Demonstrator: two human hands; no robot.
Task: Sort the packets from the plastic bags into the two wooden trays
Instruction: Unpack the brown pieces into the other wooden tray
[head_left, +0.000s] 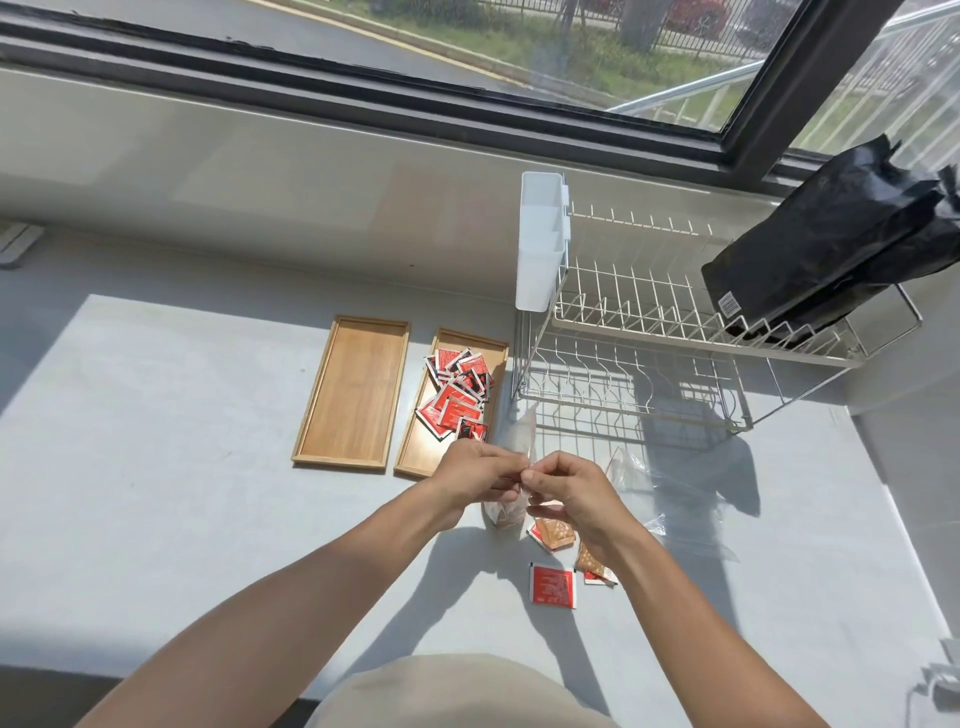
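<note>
Just below the right tray (500, 347), already heaped with red packets (457, 395), a clear bag (506, 512) of seemingly brown packets is pinched at its mouth by the left hand (475, 478) and right hand (569, 491). If tugged too sharply, packets could be scattered over the counter (182, 467), missing the bare left tray (353, 389).

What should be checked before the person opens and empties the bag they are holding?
1. Both hands on the plastic bag: ok, left hand and right hand pinch its top.
2. Bag opened: cannot tell.
3. Left tray free for brown packets: ok.
4. Right tray holds only red packets: ok.
5. Loose red packet sorted: not ok, on the counter.
</note>
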